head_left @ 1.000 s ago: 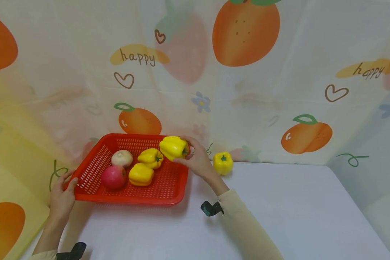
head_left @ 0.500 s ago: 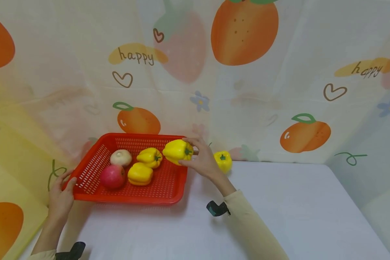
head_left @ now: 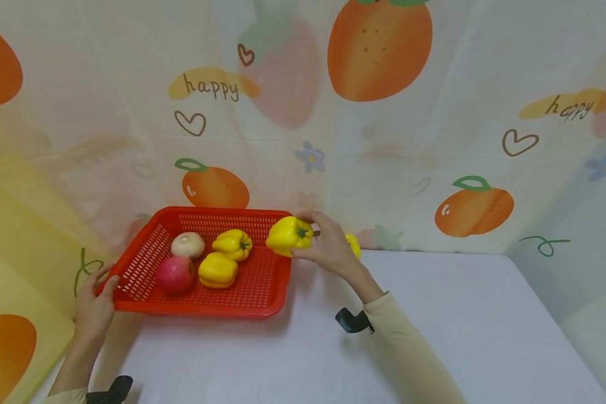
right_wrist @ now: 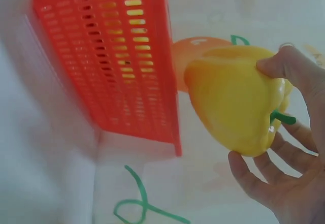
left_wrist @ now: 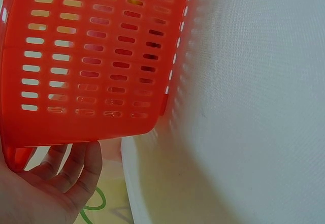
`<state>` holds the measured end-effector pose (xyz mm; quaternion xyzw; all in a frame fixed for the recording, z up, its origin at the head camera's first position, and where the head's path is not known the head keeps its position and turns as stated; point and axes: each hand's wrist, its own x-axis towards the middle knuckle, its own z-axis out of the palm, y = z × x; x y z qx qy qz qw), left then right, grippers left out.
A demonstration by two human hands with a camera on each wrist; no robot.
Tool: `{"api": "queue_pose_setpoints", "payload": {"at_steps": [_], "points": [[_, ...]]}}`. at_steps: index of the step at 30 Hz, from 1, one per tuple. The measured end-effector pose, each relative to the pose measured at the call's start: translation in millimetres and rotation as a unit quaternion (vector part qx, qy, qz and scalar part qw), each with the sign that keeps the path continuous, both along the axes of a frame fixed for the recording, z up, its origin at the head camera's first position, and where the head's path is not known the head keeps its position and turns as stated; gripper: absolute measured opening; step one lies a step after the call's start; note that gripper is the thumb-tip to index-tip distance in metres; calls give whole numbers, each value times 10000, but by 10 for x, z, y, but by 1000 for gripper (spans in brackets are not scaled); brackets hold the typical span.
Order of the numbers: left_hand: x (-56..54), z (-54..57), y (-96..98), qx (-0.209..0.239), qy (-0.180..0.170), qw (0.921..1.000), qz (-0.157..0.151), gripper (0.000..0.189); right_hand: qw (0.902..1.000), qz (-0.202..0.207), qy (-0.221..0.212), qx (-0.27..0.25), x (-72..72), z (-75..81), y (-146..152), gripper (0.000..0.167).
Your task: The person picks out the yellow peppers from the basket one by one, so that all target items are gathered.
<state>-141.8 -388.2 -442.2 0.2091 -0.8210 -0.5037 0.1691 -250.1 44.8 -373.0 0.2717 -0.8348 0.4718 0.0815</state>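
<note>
A yellow bell pepper (head_left: 288, 234) is pinched between the thumb and fingers of my right hand (head_left: 328, 244), at the right rim of the red basket (head_left: 262, 308). In the right wrist view this bell pepper (right_wrist: 231, 97) is raised beside the basket wall, its green stem toward the palm. My left hand (head_left: 95, 300) grips the basket's left end; in the left wrist view its fingers (left_wrist: 91, 163) curl under the rim. Inside the basket lie a pink-red apple (head_left: 175, 275), a whitish round bulb (head_left: 188, 245) and two more yellow bell peppers (head_left: 218, 270).
Another yellow bell pepper (head_left: 353, 244) stands on the white table (head_left: 459, 320) behind my right hand, mostly hidden by it. A fruit-printed cloth (head_left: 384, 140) hangs along the table's back edge.
My right hand has moved to the right with its bell pepper, from over the basket's inside to its right rim. It now covers most of the pepper on the table. The left hand stays put.
</note>
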Motion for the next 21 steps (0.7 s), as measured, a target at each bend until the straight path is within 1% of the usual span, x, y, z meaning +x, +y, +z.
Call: {"api": "queue_pose_setpoints", "payload": {"at_steps": [5, 10, 13, 16, 21], "points": [[15, 1, 6, -55, 1, 10000, -6, 51, 9993, -32, 227, 286, -17, 61, 166, 61], [43, 17, 1, -121, -95, 9999, -9, 52, 9988, -47, 192, 454, -48, 136, 357, 63], [32, 24, -2, -58, -117, 9999, 13, 52, 9983, -58, 228, 537, -61, 169, 479, 62], [17, 22, 2, 40, -131, 9999, 28, 52, 9965, -99, 384, 730, -79, 196, 604, 61], [15, 14, 8, -48, -148, 9999, -27, 53, 9938, -269, 504, 949, -114, 273, 836, 61]]}}
